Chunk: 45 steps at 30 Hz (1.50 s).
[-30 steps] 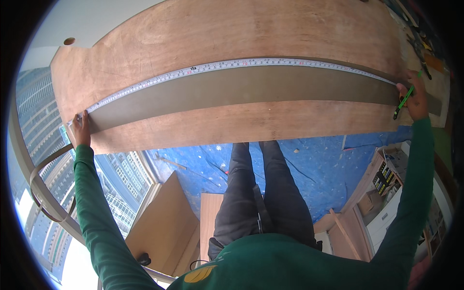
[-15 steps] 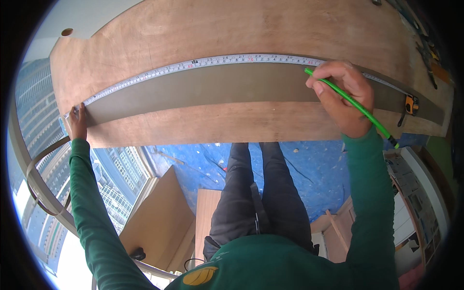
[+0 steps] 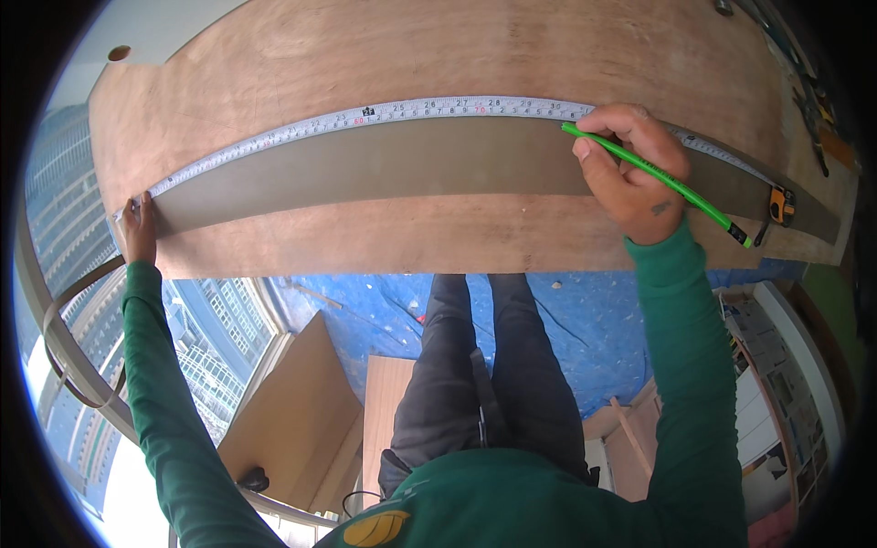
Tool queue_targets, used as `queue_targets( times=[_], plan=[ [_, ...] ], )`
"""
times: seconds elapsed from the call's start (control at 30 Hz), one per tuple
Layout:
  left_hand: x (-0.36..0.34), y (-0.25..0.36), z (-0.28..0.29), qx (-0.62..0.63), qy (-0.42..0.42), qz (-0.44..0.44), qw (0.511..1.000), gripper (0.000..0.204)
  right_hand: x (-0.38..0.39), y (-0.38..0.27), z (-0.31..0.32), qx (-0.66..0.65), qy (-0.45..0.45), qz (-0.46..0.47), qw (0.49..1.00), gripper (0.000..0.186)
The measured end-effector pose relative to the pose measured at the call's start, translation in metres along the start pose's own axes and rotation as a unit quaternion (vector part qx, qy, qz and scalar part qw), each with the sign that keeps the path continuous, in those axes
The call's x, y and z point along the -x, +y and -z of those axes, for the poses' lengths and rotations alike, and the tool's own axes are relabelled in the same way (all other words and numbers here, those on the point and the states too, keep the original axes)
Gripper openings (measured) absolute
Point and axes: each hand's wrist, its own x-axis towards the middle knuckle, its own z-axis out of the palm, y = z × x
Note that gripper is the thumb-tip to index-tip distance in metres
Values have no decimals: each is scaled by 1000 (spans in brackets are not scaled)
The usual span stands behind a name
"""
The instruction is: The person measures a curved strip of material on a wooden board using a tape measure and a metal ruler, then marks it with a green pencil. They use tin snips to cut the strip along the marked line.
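Observation:
A long grey-brown strip (image 3: 384, 160) lies across a wooden board. The pulled-out blade of a tape measure (image 3: 498, 107) runs along its far edge. At the strip's left end, my left hand (image 3: 140, 233) is closed with its fingers on the tape's end, pressing it there. My right hand (image 3: 639, 178) pinches a green pencil (image 3: 681, 188) between thumb and fingers. The pencil's front end is close to the strip's far edge beside the blade; whether it touches is unclear. The yellow-and-black tape case (image 3: 781, 206) rests near the strip's right end.
The wooden board (image 3: 438, 233) has its near edge just in front of my legs. Pliers and other hand tools (image 3: 808, 119) lie at the far right. Blue sheeting (image 3: 594, 338) covers the floor. Wood panels (image 3: 292, 411) lean at the lower left beside a window (image 3: 219, 329).
My right hand has shifted slightly left along the tape with the pencil, which now slants flatter. My left hand stays at the tape's end. The whole view has shifted a little.

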Motion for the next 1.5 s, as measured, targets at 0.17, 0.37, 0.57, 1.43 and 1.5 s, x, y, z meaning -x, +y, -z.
queue_targets(
  times=[0.17,0.37,0.57,1.43,1.5],
  plan=[
    [0,-1,4,-23,4,7,1000,75,-1,9,-6,29,22,63,997,18],
    [4,16,-1,-8,14,17,1000,75,1,8,-7,56,31,73,995,20],
    [0,-22,0,-57,5,-46,997,71,-1,8,-12,59,32,78,995,21],
    [4,3,0,18,24,25,999,83,-2,8,-15,82,39,97,991,20],
    [1,-10,2,-27,14,-26,999,81,-3,8,-16,79,41,99,991,20]
  ],
)
